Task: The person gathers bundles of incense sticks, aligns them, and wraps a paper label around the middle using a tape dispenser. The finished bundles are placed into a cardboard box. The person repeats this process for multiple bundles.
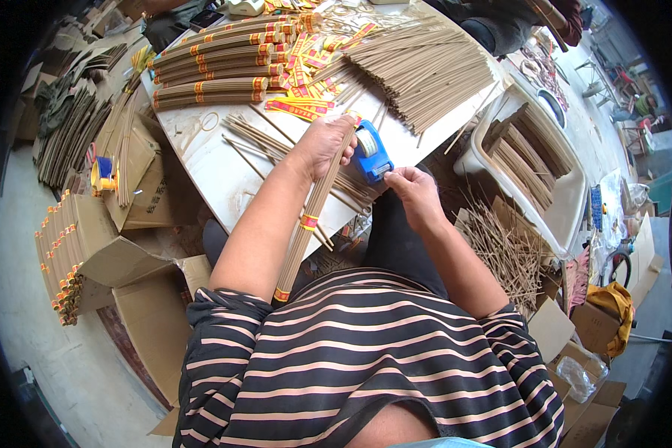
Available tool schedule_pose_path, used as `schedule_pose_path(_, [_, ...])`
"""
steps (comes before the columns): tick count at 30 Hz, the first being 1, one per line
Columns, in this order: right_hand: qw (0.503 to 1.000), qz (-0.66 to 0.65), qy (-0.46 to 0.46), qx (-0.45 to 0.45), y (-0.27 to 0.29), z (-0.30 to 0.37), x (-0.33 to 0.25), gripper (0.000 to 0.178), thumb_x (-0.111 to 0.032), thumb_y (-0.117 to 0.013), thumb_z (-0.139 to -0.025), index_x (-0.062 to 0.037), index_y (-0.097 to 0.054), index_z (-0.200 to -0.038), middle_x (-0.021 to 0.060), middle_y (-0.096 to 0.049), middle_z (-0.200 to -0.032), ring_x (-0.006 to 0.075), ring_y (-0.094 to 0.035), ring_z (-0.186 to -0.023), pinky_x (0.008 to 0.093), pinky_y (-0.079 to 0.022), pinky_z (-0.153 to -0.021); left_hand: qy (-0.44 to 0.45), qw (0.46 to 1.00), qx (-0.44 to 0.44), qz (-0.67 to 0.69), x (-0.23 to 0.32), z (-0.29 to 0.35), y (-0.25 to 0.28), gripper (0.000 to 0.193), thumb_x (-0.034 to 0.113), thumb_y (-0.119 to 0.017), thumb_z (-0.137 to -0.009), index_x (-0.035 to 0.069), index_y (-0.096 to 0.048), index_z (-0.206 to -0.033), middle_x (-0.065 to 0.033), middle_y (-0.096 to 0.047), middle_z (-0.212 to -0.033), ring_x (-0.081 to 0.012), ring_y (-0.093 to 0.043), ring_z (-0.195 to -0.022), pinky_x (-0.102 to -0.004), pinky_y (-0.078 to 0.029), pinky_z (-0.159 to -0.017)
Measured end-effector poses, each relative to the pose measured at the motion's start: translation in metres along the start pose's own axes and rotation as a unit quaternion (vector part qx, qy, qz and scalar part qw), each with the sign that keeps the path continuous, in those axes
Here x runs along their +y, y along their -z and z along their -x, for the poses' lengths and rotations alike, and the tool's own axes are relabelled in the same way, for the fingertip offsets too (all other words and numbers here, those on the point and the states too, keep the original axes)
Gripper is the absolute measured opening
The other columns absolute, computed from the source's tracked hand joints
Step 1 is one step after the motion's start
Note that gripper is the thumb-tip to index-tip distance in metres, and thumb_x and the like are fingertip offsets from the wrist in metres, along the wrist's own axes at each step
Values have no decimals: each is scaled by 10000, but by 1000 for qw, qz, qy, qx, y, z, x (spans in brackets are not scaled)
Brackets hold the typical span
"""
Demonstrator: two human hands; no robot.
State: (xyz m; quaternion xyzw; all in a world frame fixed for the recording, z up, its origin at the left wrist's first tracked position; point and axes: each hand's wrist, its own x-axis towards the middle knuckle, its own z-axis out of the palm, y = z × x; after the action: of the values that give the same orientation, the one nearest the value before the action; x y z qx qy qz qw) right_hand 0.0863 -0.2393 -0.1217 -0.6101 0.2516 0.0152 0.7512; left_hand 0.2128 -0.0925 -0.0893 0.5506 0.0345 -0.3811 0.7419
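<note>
Wrapped in my left hand (325,148) is a slim bundle of brown incense sticks (299,237), slanting from the table edge down to my lap. Red and yellow paper bands circle it at its middle and lower end. A blue tape dispenser (373,155) with a roll in it stands at the table's near edge, just right of that hand. Thumb and forefinger of my right hand (417,196) pinch at the dispenser's cutting end, on the tape; the clear strip itself hardly shows. Loose incense sticks (261,142) lie under and beside my left hand.
Banded incense bundles (209,91) are stacked at the table's far left, beside scattered red-yellow paper labels (302,71). A large pile of loose sticks (425,71) covers the far right. A white tub (575,201) of sticks stands right; open cardboard boxes (145,313) stand left.
</note>
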Motion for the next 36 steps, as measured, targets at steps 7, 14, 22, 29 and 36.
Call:
schedule_pose_path(7, [992,122,-4,42,-4,-2,-5,102,-113,-639,-736,-22,-593,-732,-13,-521,-637,64,-422,-550,214,-338,-509,4,1000,7,-16,-1,1,-1,225,263,-582,-862,64,-527,-773,-19,-488,-597,-76,-447,-441,-207,-367,-365])
schedule_pose_path(14, [991,118,7,58,-6,-7,0,96,-98,-617,-703,-6,-592,-692,0,-511,-605,94,-427,-528,247,-342,-493,12,998,-2,-60,-1,-2,-1,239,286,-512,-910,60,-501,-834,-42,-508,-634,-96,-469,-462,-206,-387,-377])
schedule_pose_path(22, [996,82,9,-19,10,-13,-1,110,-114,-614,-757,-10,-596,-727,44,-590,-696,109,-534,-643,231,-426,-611,2,999,-4,-42,9,-1,1,215,276,-535,-894,63,-507,-886,-42,-501,-637,-101,-470,-468,-228,-386,-389])
schedule_pose_path(29, [969,17,132,-206,14,48,-81,169,-197,-606,-867,-62,-559,-776,-46,-513,-716,30,-434,-666,182,-358,-616,-82,993,-90,-13,44,89,-9,211,272,-521,-912,76,-495,-840,-15,-520,-641,-62,-487,-466,-191,-396,-395])
schedule_pose_path(36, [878,126,263,-379,-26,87,-125,176,-199,-621,-858,-46,-560,-798,-59,-485,-709,37,-420,-670,194,-356,-583,-98,989,-97,-54,39,176,-16,221,239,-512,-917,36,-526,-1003,-22,-535,-663,-67,-481,-490,-184,-381,-420])
